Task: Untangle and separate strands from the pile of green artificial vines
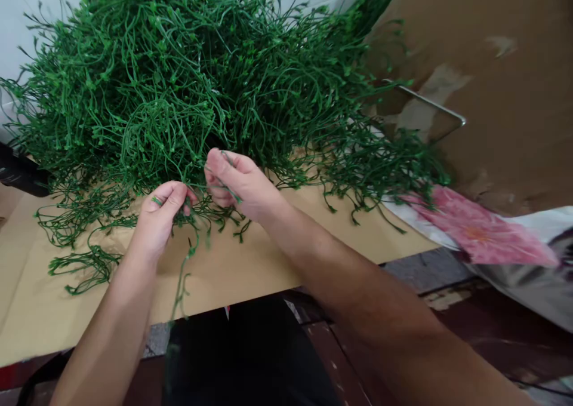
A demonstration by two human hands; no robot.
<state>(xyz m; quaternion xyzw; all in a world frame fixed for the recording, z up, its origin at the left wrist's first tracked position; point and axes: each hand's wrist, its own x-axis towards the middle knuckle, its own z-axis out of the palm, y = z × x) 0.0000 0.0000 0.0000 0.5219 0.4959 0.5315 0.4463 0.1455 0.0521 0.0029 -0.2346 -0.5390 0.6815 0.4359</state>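
My left hand (165, 209) is closed, thumb against fingers, on a thin green artificial plant stem (182, 274) whose branched end dangles below it over the table edge. To its right my right hand (237, 182) pinches another thin stretch of green stem, its fingers curled. A strand seems to run between the two hands; whether it is one stem I cannot tell. Just behind both hands rises a big tangled heap of green artificial stems (170, 83) with small forked tips.
Brown cardboard (250, 263) covers the tabletop. Loose stems (89, 265) lie at the left, and a looser clump (380, 161) at the right. A large cardboard box (492, 95) with a metal wire handle (430, 101) stands right, near pink patterned cloth (483, 227). A black cylinder (22, 170) is far left.
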